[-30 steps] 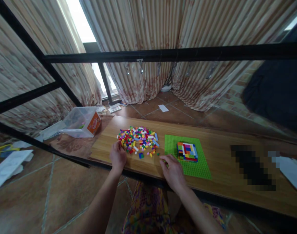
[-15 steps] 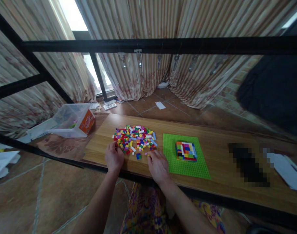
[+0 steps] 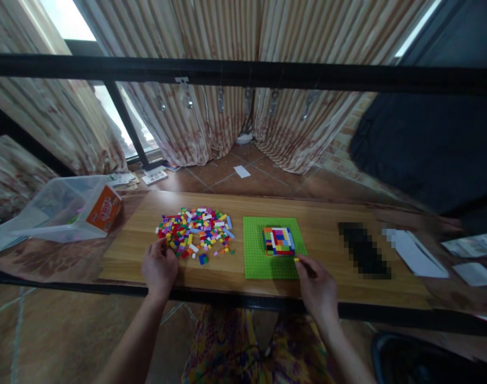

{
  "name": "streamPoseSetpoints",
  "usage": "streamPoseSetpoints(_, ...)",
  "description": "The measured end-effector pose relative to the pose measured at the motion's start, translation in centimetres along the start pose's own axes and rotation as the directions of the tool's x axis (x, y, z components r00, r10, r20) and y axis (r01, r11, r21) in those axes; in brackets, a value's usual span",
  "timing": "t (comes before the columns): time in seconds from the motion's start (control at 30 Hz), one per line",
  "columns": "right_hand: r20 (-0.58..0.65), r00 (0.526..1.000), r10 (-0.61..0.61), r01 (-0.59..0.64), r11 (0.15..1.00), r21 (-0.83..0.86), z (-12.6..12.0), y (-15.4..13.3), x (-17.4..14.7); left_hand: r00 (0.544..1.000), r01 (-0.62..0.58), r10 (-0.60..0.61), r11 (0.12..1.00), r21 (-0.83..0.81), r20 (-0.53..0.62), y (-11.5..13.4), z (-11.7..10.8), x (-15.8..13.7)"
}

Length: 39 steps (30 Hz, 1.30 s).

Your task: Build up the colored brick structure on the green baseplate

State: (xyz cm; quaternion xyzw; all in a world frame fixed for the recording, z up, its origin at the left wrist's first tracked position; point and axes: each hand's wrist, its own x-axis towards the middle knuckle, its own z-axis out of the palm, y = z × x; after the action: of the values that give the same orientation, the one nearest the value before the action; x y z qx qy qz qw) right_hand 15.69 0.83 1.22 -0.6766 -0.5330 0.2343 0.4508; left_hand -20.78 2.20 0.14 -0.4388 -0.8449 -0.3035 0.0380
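A clear plastic bin (image 3: 67, 208) stands left of the loose brick pile (image 3: 197, 229); white paper (image 3: 419, 257) lies right. The right hand (image 3: 318, 285), covering the green baseplate's (image 3: 253, 261) near right corner, pinches a yellow brick (image 3: 296, 259) (long axis too small to tell) by the brick build's (image 3: 279, 241) near right corner. At the pile's near left edge, the left hand's (image 3: 160, 266) grip is unclear.

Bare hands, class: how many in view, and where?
2: the left hand at the loose multicoloured plastic brick pile, the right hand at the flat green studded plastic baseplate.
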Motion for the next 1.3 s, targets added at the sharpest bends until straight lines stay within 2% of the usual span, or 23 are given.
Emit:
streamPoseSetpoints(0.13,-0.061,0.996,0.072,-0.072,0.997,-0.002,-0.9,1.7,1.6,1.0,-0.001,0.001,1.0,-0.001,-0.012,0.0,0.1,0.1)
streamPoseSetpoints(0.4,-0.035,0.999,0.007,-0.008,1.0,-0.014,0.4,0.9,2.8,1.0,-0.023,0.023,1.0,0.014,-0.014,0.1,0.1,0.1)
streamPoseSetpoints(0.77,0.02,0.999,0.047,-0.049,0.995,0.091,0.9,1.0,3.1,1.0,-0.002,0.002,1.0,-0.016,-0.017,0.1,0.2,0.0)
streamPoseSetpoints(0.93,-0.003,0.997,0.079,-0.077,0.981,0.18,1.1,1.6,3.4,1.0,-0.014,0.013,0.999,-0.038,-0.019,0.0,0.2,0.1)
streamPoseSetpoints(1.17,-0.147,0.985,0.094,-0.064,0.978,0.197,1.6,1.1,3.0,1.0,-0.013,0.012,1.0,-0.018,-0.019,-0.1,0.3,0.1)
streamPoseSetpoints(1.3,-0.162,0.984,0.075,-0.045,0.982,0.185,1.9,1.0,2.9,1.0,-0.012,0.011,1.0,-0.008,-0.013,0.0,0.2,0.0)
